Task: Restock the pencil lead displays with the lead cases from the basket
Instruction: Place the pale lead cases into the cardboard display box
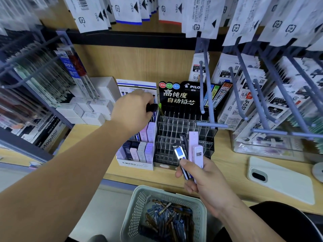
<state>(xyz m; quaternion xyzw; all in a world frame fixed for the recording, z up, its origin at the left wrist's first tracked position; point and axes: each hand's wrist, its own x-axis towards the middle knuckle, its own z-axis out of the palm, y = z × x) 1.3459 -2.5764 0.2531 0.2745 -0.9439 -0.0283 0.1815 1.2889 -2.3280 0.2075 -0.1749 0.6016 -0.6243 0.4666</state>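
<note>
**While Both Hands Hold Stock: Station Condition**

Where the left hand reaches over the white MONO display, its fingers are curled round a dark lead case. The case sits at the top rear of that display, just beside the header card of the black Pilot display. Whether the case touches the display cannot be told.

1. MONO display: stepped tiers hold upright cases in lilac, pink, grey and navy.
2. Pilot display: it stands touching the right side of the MONO display and carries a clear compartment grid below its header card.
3. Right hand: thumb and curled fingers pinch a fan of lead cases by the lower ends (one with a blue window, one dark, the others pale lilac). The fan stands upright in front of the lower rows of the Pilot grid.
4. Basket: this pale perforated container sits below the front edge of the shelf, near the right forearm. It holds a heap of loose lead cases, mostly blue and brown.

Surroundings: white boxes are stacked left of the MONO display. A white phone lies camera side up on the shelf, right of the displays. Refill packets hang on hooks above and to the right.
</note>
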